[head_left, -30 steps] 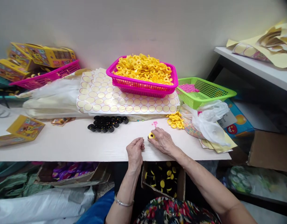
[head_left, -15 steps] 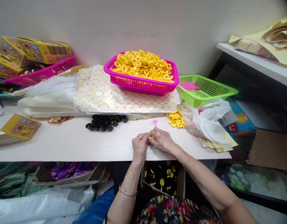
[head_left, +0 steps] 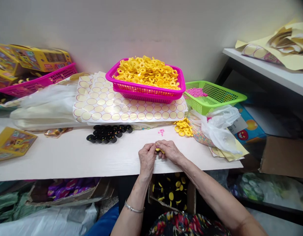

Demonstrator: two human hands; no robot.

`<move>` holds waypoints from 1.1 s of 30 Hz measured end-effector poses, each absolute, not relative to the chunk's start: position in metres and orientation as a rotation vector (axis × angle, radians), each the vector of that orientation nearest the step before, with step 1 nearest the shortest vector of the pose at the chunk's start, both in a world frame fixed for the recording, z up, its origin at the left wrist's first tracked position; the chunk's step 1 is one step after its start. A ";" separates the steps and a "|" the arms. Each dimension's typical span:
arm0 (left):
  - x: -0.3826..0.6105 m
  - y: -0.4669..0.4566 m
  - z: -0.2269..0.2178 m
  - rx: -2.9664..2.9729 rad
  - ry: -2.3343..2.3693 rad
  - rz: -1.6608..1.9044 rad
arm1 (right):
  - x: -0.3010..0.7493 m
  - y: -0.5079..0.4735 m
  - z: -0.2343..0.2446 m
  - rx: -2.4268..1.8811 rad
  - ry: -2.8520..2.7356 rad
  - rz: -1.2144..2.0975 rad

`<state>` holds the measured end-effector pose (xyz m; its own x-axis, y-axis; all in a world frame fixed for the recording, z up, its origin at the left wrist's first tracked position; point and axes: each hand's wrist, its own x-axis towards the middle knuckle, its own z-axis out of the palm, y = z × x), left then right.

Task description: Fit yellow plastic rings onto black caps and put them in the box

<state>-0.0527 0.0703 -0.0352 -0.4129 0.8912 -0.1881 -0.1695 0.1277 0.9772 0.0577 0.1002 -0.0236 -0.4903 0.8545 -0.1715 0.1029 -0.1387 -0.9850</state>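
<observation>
My left hand (head_left: 147, 158) and my right hand (head_left: 170, 151) meet near the front edge of the white table. Between their fingertips is a small yellow plastic piece (head_left: 157, 149) with a dark spot in it; fingers cover most of it. Just beyond the hands lie a few tiny pink pieces (head_left: 161, 132). A small pile of yellow ring-shaped pieces (head_left: 184, 127) sits to their right. Toward the left, several short black cylinders (head_left: 107, 133) stand grouped together on the table.
A pink basket (head_left: 146, 93) heaped with yellow pieces rests on sticker sheets (head_left: 102, 105). Beside it are a green basket (head_left: 215, 98) with pink pieces and a plastic bag (head_left: 219, 124) of beads. Below the table edge, a cardboard box (head_left: 194, 196) holds black-and-yellow pieces.
Both hands have shifted their grip slightly on the small yellow piece, which now sits tilted between the fingertips. The whole view has moved a little.
</observation>
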 end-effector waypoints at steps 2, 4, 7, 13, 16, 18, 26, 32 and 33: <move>-0.052 0.071 -0.033 0.712 1.483 1.452 | 0.053 0.100 -0.027 -1.111 -1.428 1.729; -0.050 0.071 -0.032 0.669 1.478 1.443 | 0.048 0.100 -0.028 -1.141 -1.362 1.712; -0.047 0.072 -0.033 0.621 1.458 1.444 | 0.043 0.099 -0.028 -1.188 -1.243 1.679; -0.045 0.070 -0.040 0.662 1.458 1.453 | 0.040 0.094 -0.029 -1.188 -1.007 1.720; -0.042 0.071 -0.035 0.604 1.442 1.460 | 0.040 0.097 -0.027 -1.228 -0.897 1.766; -0.040 0.073 -0.031 0.580 1.439 1.473 | 0.040 0.101 -0.027 -1.265 -0.840 1.800; -0.053 0.071 -0.042 0.746 1.344 1.393 | 0.040 0.104 -0.026 -1.299 -0.878 1.789; -0.068 0.062 -0.042 1.037 1.222 1.219 | 0.046 0.091 -0.023 -1.178 -0.940 1.762; -0.068 0.061 -0.041 1.079 1.246 1.219 | 0.050 0.087 -0.022 -1.138 -0.938 1.787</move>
